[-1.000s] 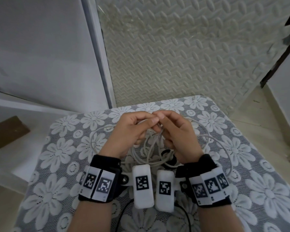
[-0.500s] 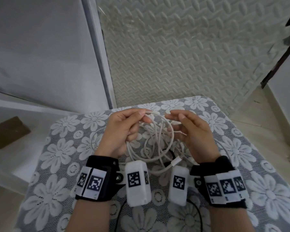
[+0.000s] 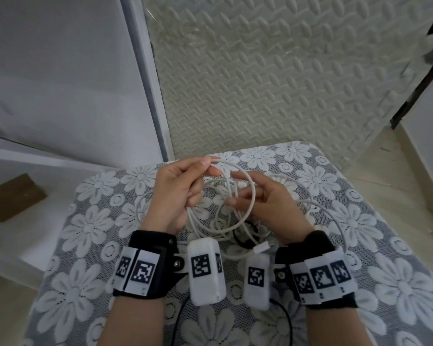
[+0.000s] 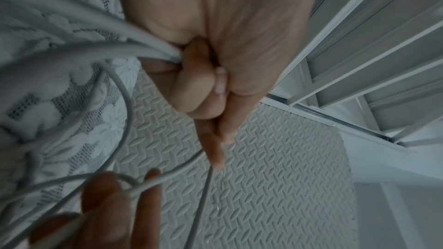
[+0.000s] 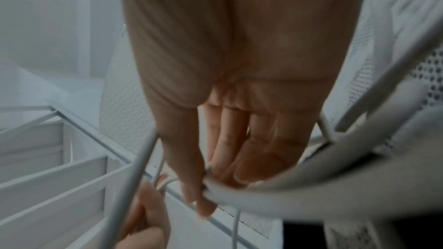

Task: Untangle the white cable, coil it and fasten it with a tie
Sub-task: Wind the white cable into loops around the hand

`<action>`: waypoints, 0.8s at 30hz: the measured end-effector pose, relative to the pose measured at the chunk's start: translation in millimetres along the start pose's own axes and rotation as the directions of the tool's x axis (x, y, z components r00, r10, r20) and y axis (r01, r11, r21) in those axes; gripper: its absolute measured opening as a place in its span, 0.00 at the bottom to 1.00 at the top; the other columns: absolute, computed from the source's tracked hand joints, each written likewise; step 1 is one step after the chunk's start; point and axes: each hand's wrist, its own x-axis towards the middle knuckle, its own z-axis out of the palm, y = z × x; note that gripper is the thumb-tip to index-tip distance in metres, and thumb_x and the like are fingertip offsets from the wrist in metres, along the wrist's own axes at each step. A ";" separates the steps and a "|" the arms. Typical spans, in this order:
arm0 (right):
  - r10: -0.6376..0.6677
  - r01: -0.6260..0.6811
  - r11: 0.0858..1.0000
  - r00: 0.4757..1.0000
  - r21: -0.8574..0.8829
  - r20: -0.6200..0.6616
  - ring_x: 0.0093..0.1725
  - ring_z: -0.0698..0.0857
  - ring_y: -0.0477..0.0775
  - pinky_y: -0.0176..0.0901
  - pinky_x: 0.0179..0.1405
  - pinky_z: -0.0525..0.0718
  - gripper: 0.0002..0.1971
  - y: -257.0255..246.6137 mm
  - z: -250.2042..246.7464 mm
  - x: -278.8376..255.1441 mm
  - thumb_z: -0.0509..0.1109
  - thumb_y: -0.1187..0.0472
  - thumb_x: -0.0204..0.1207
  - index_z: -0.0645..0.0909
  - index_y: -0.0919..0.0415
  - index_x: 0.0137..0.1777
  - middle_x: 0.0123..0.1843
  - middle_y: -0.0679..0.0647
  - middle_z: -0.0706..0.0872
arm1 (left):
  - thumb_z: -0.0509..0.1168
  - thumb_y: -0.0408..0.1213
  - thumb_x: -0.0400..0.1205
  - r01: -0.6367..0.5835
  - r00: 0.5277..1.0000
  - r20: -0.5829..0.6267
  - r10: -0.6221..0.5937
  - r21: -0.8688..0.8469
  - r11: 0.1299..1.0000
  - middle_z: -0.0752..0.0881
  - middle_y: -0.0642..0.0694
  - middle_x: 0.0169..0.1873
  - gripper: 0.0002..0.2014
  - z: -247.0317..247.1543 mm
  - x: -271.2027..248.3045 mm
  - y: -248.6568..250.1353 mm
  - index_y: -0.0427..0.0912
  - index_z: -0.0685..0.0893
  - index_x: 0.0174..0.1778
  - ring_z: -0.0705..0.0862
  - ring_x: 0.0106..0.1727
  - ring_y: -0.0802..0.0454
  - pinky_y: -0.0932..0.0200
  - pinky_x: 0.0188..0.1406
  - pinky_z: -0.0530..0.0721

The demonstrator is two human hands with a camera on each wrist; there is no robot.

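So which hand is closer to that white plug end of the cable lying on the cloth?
Right. The right hand has its wrist just beyond the cable's plug, which lies beside it. The left hand is farther off to the left, pinching loops of the white cable.

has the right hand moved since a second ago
Yes. The right hand has shifted right, away from the left hand, over the floral cloth; its fingertips no longer meet the left's.
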 end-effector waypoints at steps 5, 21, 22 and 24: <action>-0.063 0.080 0.994 0.977 0.073 -0.203 0.42 0.89 0.52 0.49 0.42 0.88 0.15 -3.0 -16.1 -0.6 0.68 0.69 0.76 0.81 0.56 0.60 0.46 0.53 0.93 | 0.62 0.30 0.81 -0.027 0.998 -0.062 0.026 -0.013 1.000 0.88 0.45 0.33 0.09 -7.3 0.9 2.0 0.30 0.86 0.51 0.60 0.15 0.63 0.72 0.10 0.57; -0.116 0.095 0.993 0.691 -0.069 -0.713 0.43 0.89 0.55 0.46 0.42 0.88 0.11 7.0 -44.6 1.5 0.61 0.61 0.84 0.81 0.59 0.61 0.41 0.52 0.90 | 0.62 0.30 0.82 -0.027 0.991 -0.132 0.023 -0.030 0.999 0.89 0.44 0.36 0.10 -15.3 2.8 0.6 0.28 0.85 0.53 0.60 0.15 0.63 0.72 0.10 0.58; -0.127 0.073 0.992 0.686 -0.106 -0.716 0.40 0.89 0.52 0.44 0.40 0.87 0.11 8.5 -45.9 1.4 0.61 0.62 0.83 0.81 0.59 0.61 0.40 0.49 0.90 | 0.62 0.30 0.82 -0.025 0.991 -0.131 0.021 -0.029 0.999 0.89 0.44 0.36 0.10 -15.0 2.8 0.4 0.28 0.85 0.53 0.60 0.15 0.63 0.72 0.10 0.58; -0.194 0.007 0.968 0.661 -0.252 -0.725 0.35 0.85 0.47 0.39 0.41 0.83 0.11 10.3 -48.4 0.6 0.63 0.61 0.82 0.83 0.58 0.60 0.36 0.43 0.89 | 0.62 0.30 0.82 -0.020 0.991 -0.129 0.017 -0.023 1.000 0.89 0.44 0.36 0.10 -13.8 2.7 0.0 0.29 0.85 0.52 0.60 0.15 0.63 0.71 0.10 0.58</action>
